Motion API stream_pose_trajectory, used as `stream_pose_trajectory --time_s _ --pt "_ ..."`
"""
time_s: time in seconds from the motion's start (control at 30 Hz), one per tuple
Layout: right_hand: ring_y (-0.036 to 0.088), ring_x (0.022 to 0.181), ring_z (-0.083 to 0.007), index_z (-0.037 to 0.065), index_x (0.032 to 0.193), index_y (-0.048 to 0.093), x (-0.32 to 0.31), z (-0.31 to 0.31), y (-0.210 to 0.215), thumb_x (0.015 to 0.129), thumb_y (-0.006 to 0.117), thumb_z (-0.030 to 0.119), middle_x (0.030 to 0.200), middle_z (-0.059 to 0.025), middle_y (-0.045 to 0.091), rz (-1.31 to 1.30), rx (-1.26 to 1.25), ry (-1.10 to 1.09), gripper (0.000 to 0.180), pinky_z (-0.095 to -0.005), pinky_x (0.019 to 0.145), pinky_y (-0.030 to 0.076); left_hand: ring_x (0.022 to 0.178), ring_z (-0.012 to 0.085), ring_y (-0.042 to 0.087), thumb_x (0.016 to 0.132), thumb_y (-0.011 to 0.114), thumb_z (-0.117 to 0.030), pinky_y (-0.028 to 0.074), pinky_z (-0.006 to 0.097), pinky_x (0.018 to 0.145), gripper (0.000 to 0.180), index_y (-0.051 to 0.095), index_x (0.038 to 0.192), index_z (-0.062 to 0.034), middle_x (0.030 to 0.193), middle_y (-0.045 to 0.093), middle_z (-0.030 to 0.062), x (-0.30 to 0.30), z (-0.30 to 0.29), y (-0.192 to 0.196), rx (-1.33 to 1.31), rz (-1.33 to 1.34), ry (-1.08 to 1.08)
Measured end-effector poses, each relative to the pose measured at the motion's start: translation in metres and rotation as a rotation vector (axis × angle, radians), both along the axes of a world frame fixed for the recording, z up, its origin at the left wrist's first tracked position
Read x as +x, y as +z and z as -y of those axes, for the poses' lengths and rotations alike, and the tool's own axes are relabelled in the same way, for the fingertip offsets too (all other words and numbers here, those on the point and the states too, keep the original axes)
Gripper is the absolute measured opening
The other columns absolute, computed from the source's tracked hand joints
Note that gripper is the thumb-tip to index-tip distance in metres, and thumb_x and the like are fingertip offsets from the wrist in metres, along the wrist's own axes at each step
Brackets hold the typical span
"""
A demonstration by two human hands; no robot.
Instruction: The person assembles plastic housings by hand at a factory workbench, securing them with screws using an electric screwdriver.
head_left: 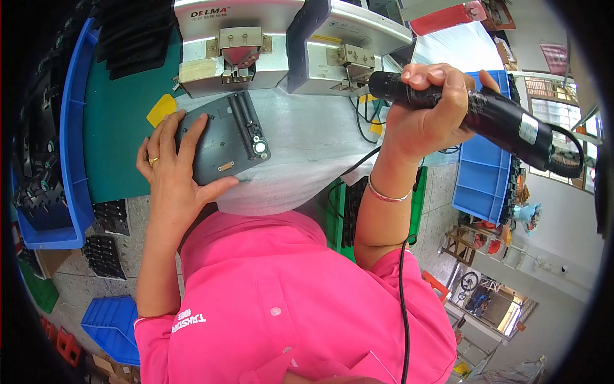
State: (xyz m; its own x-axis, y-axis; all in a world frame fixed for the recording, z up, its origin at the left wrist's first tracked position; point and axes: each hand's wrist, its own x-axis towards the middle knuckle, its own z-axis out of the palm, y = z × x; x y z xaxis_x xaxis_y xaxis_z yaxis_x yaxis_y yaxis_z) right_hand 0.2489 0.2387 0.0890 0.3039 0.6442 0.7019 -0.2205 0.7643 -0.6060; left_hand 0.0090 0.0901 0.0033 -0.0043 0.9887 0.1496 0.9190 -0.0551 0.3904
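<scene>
My left hand (174, 165) holds a flat black panel (214, 144) against the work surface, its fingers over the left side and its thumb along the near edge. On the panel's right side lies a black tubular part (244, 121) with a round silver-and-green piece (259, 147) at its near end; a small tan strip (226, 166) sits by the near edge. My right hand (432, 105) is closed around a black corded electric screwdriver (511, 125), raised to the right. The screwdriver's front end points left, close to the right-hand screw feeder (348, 64); its tip is hard to make out.
Another metal screw feeder (236, 54) stands beyond the panel. Blue bins with black parts (75, 147) flank the left; a blue tray (480, 173) is at right. A yellow piece (161, 110) lies beside the panel. The black cable (405, 307) runs over my right side.
</scene>
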Motion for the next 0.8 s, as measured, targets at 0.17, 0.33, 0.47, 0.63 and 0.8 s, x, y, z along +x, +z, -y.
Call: stream_pose_trajectory --time_s 0.17,0.33,0.47,0.63,0.8 --pt "0.057 0.052 -0.0153 0.0 0.12 0.038 -0.003 -0.002 0.004 0.082 0.056 -0.007 0.069 -0.011 0.06 0.201 -0.005 0.084 0.043 -0.0281 0.054 0.052 0.133 0.0302 0.034 0.058 0.079 -0.056 0.015 0.049 0.109 0.092 0.05 0.135 -0.0161 0.141 0.039 0.0123 0.0 0.0 0.0 0.001 -0.005 -0.002" --pt "0.054 0.05 -0.0173 0.004 0.119 0.041 -0.001 -0.014 0.008 0.082 0.057 -0.003 0.065 -0.0098 0.056 0.321 -0.033 0.104 0.041 -0.0358 0.053 0.051 0.134 0.0296 0.034 0.056 0.078 -0.057 0.015 0.05 0.109 0.093 0.051 0.134 -0.0156 0.142 0.041 0.0113 0.0 0.001 -0.002 0.036 -0.031 0.009" --pt "0.055 0.048 -0.0153 0.002 0.117 0.042 0.006 -0.01 0.007 0.083 0.059 -0.004 0.066 -0.0089 0.058 0.088 -0.145 0.2 0.038 -0.0296 0.052 0.052 0.133 0.0286 0.035 0.054 0.079 -0.054 0.016 0.05 0.109 0.092 0.052 0.133 -0.0155 0.14 0.044 0.0092 0.002 0.009 -0.003 0.061 0.0 0.012" --pt "0.051 0.05 -0.0171 0.009 0.121 0.042 0.002 0.01 0.009 0.083 0.056 -0.001 0.067 -0.0095 0.056 -0.005 -0.201 0.287 0.041 -0.0358 0.049 0.048 0.13 0.0272 0.04 0.059 0.081 -0.037 0.021 0.049 0.107 0.07 0.059 0.123 -0.0168 0.133 0.05 0.0046 0.002 0.017 -0.003 0.114 0.114 -0.051" --pt "0.049 0.051 -0.0172 0.008 0.127 0.037 -0.031 0.046 -0.013 0.087 0.054 0.004 0.07 -0.0095 0.052 -0.045 -0.241 0.58 0.043 -0.0346 0.046 0.047 0.126 0.0251 0.043 0.063 0.08 -0.029 0.025 0.048 0.104 0.048 0.065 0.108 -0.0209 0.129 0.053 0.0024 0.0 0.019 -0.013 0.203 0.174 -0.105"
